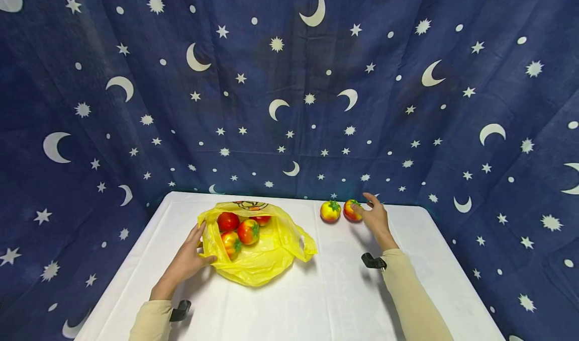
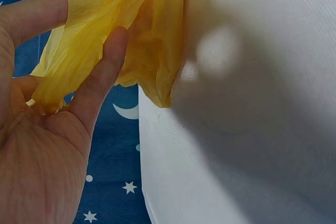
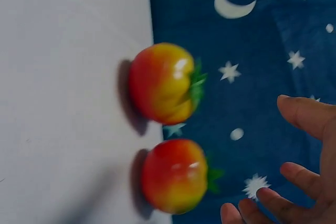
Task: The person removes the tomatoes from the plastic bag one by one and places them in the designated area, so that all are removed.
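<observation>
A yellow plastic bag (image 1: 267, 258) lies with its mouth spread, and several red and yellow toy tomatoes (image 1: 248, 232) show inside. My left hand (image 1: 187, 258) holds the bag's left side; in the left wrist view the yellow film (image 2: 86, 40) passes between thumb and fingers. Two more tomatoes stand side by side at the table's back edge, a yellower one (image 1: 330, 211) on the left and a redder one (image 1: 350, 210) on the right. My right hand (image 1: 376, 218) is at the right tomato, fingers spread; the right wrist view shows it apart from both tomatoes.
A white cloth covers the table (image 1: 280, 311). Behind and around it hangs a dark blue curtain (image 1: 253, 94) with moons and stars. Each wrist wears a black camera mount (image 1: 372, 261).
</observation>
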`<state>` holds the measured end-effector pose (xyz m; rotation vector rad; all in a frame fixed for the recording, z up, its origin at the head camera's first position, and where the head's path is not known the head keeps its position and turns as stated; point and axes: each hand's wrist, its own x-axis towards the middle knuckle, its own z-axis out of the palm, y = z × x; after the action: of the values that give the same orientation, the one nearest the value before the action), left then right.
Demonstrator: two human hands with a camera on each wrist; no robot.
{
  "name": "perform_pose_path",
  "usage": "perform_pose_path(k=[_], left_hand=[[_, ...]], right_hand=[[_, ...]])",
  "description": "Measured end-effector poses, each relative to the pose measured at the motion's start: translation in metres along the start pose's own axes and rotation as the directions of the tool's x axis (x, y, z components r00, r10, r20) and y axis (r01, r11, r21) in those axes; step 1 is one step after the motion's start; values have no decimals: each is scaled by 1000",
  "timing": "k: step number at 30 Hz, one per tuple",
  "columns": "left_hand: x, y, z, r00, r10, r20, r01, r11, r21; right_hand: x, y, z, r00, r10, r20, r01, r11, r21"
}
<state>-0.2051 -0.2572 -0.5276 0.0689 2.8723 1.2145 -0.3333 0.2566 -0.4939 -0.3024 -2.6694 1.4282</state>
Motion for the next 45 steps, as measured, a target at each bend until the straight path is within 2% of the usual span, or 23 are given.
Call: perform_pose_path(k=[8,14,22,27,34,36,40,43,45], left_hand=[[1,-1,-3,1000,-5,-14,5,1000,3],[4,-2,-2,1000,25,-19,-24,1000,2],[5,-3,1,1000,7,-11,-7,1000,-3],[4,-4,2,1000,8,-11,-8,1000,0],[0,-4,3,1000,15,-7,-15,1000,2],[-1,-4,2,1000,14,-6,-14,1000,4],[-1,-5,2,1000,14,-3,-14,1000,8],[0,-6,2,1000,25,-7,-25,1000,2],[0,-5,3,1000,25,-8,-25,1000,2]], right_hand=[[-14,-33,-5,989,-149,-22,150,987,56],[-30,-52,-9,972,-227,-54,231,969,91],[-57,-77,-11,955,-289,-61,294,947,131],[-73,-87,-9,938,-339,-75,346,925,155],[-94,-96,-2,903,-422,-85,430,870,241],[-105,-106,-1,898,-430,-87,437,859,265],[-121,-123,2,904,-418,-85,421,844,331],[-122,-121,8,898,-430,-89,429,816,387],[-121,-118,14,885,-456,-91,449,789,420]])
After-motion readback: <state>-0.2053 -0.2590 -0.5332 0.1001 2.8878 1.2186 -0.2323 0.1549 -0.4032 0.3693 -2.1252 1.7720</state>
